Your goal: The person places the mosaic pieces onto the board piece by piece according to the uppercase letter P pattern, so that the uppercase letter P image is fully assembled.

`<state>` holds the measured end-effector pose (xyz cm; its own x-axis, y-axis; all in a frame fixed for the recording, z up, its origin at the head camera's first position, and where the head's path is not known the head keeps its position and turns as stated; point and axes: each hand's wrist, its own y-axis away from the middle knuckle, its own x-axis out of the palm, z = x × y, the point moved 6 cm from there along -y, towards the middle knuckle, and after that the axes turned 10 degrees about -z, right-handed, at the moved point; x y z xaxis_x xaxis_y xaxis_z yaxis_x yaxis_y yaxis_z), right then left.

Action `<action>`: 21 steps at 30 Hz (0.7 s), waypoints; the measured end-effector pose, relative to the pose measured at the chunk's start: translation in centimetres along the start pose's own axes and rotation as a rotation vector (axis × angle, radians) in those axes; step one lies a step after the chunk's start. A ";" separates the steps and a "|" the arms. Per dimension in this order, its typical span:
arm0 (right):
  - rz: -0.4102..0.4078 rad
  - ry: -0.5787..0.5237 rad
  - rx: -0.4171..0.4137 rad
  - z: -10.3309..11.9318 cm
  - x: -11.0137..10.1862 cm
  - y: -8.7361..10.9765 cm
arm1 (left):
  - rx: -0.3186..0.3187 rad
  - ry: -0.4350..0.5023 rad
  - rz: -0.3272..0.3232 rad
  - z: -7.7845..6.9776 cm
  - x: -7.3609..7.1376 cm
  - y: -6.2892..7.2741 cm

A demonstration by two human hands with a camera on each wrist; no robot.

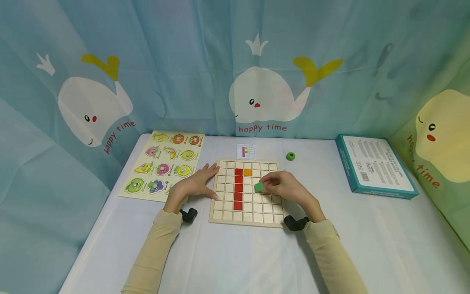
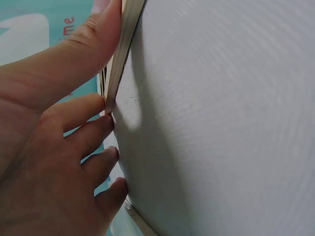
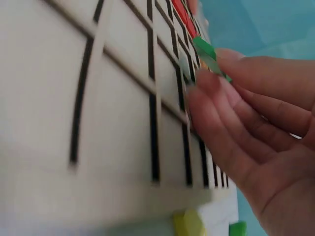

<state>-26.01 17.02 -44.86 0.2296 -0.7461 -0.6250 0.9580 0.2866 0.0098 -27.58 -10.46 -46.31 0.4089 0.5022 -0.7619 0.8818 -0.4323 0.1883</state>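
Note:
A wooden grid board (image 1: 247, 223) lies flat, filled with pale square tiles. A column of red tiles (image 1: 238, 187) runs down its left half, and one orange tile (image 1: 247, 172) sits beside the top red one. My right hand (image 1: 286, 188) pinches a green tile (image 1: 258, 187) between thumb and fingers over the board, right of the red column; the right wrist view shows this tile (image 3: 205, 48) tilted. My left hand (image 1: 194, 183) spreads its fingers along the board's left edge, thumb touching the frame. In the left wrist view its fingertips (image 2: 118, 184) meet the table.
Behind the board lies a small pattern card (image 1: 246, 151) showing a coloured grid. A green ring-like piece (image 1: 291, 156) is at back right, a teal box (image 1: 378, 165) farther right. A fruit picture board (image 1: 161, 166) lies at left. A whale-print curtain (image 1: 205, 61) hangs behind.

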 end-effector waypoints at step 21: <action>0.032 0.152 -0.054 2.7 3.0 -1.8 | -0.006 0.012 0.000 0.0 0.0 0.0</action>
<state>-26.53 12.63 -44.67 0.2268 -0.6376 -0.7363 0.9391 0.3436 -0.0083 -27.60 -10.45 -46.32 0.4121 0.5112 -0.7542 0.8831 -0.4279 0.1925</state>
